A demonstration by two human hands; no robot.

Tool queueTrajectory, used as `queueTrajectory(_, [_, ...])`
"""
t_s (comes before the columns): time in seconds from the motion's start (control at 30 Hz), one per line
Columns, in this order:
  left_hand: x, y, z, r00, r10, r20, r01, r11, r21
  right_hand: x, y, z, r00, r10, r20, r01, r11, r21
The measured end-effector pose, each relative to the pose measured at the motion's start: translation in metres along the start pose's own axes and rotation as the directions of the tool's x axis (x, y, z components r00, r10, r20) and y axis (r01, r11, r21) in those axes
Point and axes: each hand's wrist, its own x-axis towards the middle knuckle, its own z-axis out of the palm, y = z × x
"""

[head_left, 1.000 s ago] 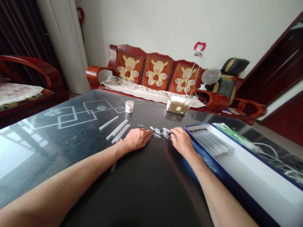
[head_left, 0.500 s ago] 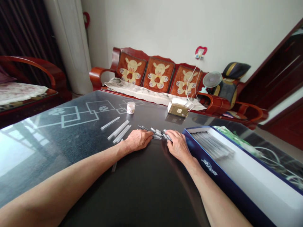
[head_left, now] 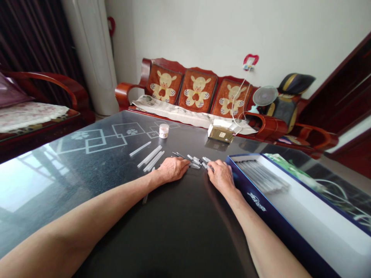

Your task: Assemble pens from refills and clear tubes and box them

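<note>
My left hand (head_left: 174, 170) rests on the dark table with its fingers closed at the left side of a small pile of short grey-and-white pieces (head_left: 194, 162) that look like pen caps. Thin dark rods (head_left: 178, 155) lie just beyond its knuckles. What its fingertips hold is hidden. At the pile's right side, my right hand (head_left: 222, 175) has its fingers curled over a short pale piece, its thumb tucked near. Several translucent white pen barrels (head_left: 150, 156) lie left of my left hand. Another barrel (head_left: 145, 199) shows partly behind my left forearm.
A long blue box (head_left: 278, 216) with a white inside stands right of my right hand, holding a row of pens (head_left: 262, 175). Farther back are a small round tub (head_left: 164, 131) and a gold tissue box (head_left: 222, 134). Green plastic packaging (head_left: 292, 170) and white cable (head_left: 333, 189) lie beyond the box.
The view has shifted slightly, so the whole scene sits a little farther right. My right hand has drawn slightly away from the pile; my left hand stays beside it.
</note>
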Motion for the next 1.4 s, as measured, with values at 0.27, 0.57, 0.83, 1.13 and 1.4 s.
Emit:
queueTrajectory(0.27, [0.008, 0.005, -0.007, 0.987, -0.05, 0.15, 0.043, 0.998, 0.048, 0.002, -0.004, -0.009, 0.989, 0.079, 0.123, -0.08, 0.997, -0.004])
queueTrajectory(0.57, [-0.005, 0.024, -0.007, 0.97, -0.227, 0.086, 0.219, 0.971, 0.098, 0.004, -0.006, -0.014, 0.978, 0.115, 0.174, -0.109, 0.993, -0.044])
queueTrajectory(0.83, [0.005, 0.022, 0.003, 0.978, -0.199, 0.068, 0.194, 0.978, 0.08, -0.006, 0.001, -0.006, 0.997, -0.011, 0.077, 0.018, 0.996, -0.088])
queueTrajectory(1.13, [0.01, 0.025, 0.001, 0.966, -0.225, 0.13, 0.215, 0.973, 0.086, 0.009, -0.026, 0.011, 0.95, 0.29, -0.116, -0.082, 0.591, 0.803])
queueTrajectory(1.4, [0.007, 0.021, 0.007, 0.98, -0.186, 0.072, 0.182, 0.981, 0.061, 0.007, -0.055, 0.024, 0.895, 0.374, 0.245, -0.227, -0.094, 0.97])
